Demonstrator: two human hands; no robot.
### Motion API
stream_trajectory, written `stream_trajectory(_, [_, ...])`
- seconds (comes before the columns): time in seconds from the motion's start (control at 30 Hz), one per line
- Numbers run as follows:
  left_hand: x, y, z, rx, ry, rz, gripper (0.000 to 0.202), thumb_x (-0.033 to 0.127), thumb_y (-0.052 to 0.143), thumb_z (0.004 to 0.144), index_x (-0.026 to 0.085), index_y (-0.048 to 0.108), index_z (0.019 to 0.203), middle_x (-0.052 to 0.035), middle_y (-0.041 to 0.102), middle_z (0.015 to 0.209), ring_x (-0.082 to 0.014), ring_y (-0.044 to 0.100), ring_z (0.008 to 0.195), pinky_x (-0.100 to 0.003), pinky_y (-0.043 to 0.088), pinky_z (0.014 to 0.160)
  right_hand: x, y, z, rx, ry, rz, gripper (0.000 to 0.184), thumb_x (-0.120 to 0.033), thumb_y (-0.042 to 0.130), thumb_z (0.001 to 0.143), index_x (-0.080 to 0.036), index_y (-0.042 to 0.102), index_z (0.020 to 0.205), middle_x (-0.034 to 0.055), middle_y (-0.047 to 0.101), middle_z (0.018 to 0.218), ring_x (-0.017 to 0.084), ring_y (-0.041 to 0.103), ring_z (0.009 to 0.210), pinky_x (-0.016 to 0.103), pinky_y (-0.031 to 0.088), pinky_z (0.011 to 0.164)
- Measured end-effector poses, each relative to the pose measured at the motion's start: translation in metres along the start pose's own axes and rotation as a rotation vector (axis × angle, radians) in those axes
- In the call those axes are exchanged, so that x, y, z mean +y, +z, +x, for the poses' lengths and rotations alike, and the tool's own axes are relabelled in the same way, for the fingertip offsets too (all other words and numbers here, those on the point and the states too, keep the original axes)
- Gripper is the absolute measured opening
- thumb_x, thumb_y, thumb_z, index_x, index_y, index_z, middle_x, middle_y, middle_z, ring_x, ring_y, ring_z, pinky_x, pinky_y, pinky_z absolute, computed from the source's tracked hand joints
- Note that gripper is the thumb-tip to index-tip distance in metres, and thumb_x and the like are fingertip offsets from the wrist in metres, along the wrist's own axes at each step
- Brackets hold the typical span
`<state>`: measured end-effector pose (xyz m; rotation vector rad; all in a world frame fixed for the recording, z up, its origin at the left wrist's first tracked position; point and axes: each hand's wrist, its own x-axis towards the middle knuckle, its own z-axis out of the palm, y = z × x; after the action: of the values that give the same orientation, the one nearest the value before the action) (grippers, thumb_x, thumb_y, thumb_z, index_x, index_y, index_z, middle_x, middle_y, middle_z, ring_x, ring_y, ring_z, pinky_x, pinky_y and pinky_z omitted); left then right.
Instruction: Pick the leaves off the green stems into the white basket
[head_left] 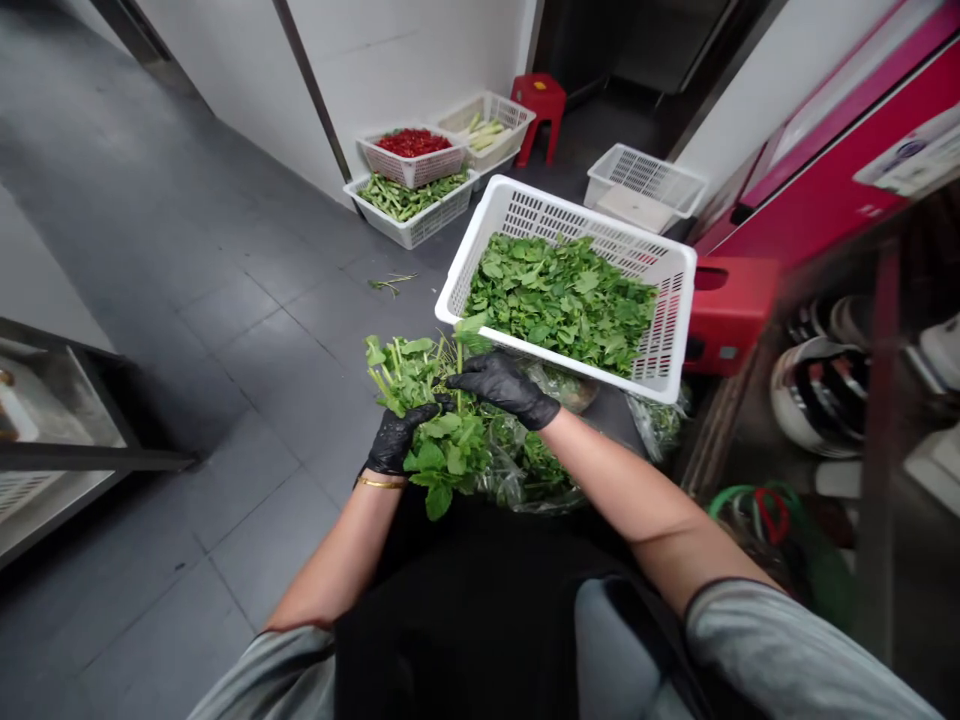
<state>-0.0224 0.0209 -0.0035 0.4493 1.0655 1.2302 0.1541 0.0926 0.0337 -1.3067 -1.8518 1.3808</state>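
Observation:
My left hand [397, 438], in a black glove, is closed around a bunch of leafy greens [450, 450] with pale stems sticking out at the top left. At the right side of that bunch, my right hand [504, 385], also gloved in black, pinches a leafy sprig [471, 335]. Just beyond the hands stands a white slotted basket [679, 300], holding a wide heap of picked green leaves [562, 295]. Below my right wrist lies a clear plastic bag [510, 465] with more greens inside, partly hidden by my arm and the bunch.
Ahead against the wall are baskets of green vegetable pieces [401, 200], red chillies [414, 143] and pale stalks [484, 132]. A red stool [541, 105] and a white basket [645, 180] stand farther back. Loose stems [391, 284] lie on the tiled floor. Shelving [881, 450] flanks my right.

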Motion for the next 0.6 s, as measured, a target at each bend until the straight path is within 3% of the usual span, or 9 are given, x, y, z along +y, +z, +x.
stream_trajectory(0.1, [0.004, -0.004, -0.005, 0.02, -0.046, -0.034, 0.055, 0.021, 0.092, 0.051, 0.017, 0.076, 0.104, -0.0052, 0.078, 0.084, -0.0263, 0.074, 0.082, -0.04, 0.06, 0.08, 0.013, -0.019, -0.017, 0.096, 0.05, 0.222, 0.046, -0.061, 0.074, 0.072, -0.016, 0.071, 0.072, 0.0019, 0.064, 0.07, 0.012, 0.052, 0.06, 0.026, 0.043, 0.055])
stream_trajectory(0.2, [0.006, -0.007, -0.01, 0.049, -0.016, -0.007, 0.053, 0.018, 0.092, 0.051, 0.018, 0.077, 0.102, -0.0038, 0.078, 0.086, -0.0212, 0.071, 0.073, -0.034, 0.059, 0.072, 0.018, -0.028, -0.027, 0.176, 0.099, 0.343, 0.047, -0.061, 0.078, 0.066, -0.015, 0.073, 0.074, 0.0037, 0.069, 0.075, 0.01, 0.052, 0.057, 0.024, 0.044, 0.05])
stream_trajectory(0.37, [-0.002, 0.007, -0.018, -0.059, 0.054, 0.067, 0.048, 0.022, 0.092, 0.055, 0.016, 0.078, 0.101, -0.0096, 0.079, 0.105, -0.0271, 0.074, 0.09, -0.039, 0.059, 0.083, 0.018, -0.004, -0.023, 0.258, 0.108, 0.489, 0.049, -0.062, 0.08, 0.064, -0.015, 0.073, 0.079, 0.0044, 0.071, 0.078, 0.01, 0.055, 0.054, 0.023, 0.047, 0.048])
stream_trajectory(0.47, [-0.011, 0.013, -0.017, -0.043, 0.101, 0.106, 0.053, 0.024, 0.094, 0.053, 0.018, 0.077, 0.102, -0.0095, 0.079, 0.104, -0.0302, 0.074, 0.096, -0.043, 0.058, 0.089, 0.016, 0.015, -0.025, 0.229, 0.11, 0.536, 0.051, -0.065, 0.077, 0.067, -0.016, 0.073, 0.081, 0.0051, 0.071, 0.08, 0.012, 0.058, 0.055, 0.025, 0.049, 0.049])
stream_trajectory(0.6, [-0.016, 0.009, -0.013, 0.0, 0.13, 0.173, 0.052, 0.026, 0.096, 0.05, 0.019, 0.078, 0.098, -0.0084, 0.08, 0.099, -0.0305, 0.074, 0.098, -0.044, 0.058, 0.091, 0.014, 0.018, -0.032, 0.132, -0.03, 0.392, 0.044, -0.059, 0.077, 0.073, -0.019, 0.073, 0.089, 0.0051, 0.071, 0.082, 0.02, 0.066, 0.079, 0.034, 0.058, 0.075])
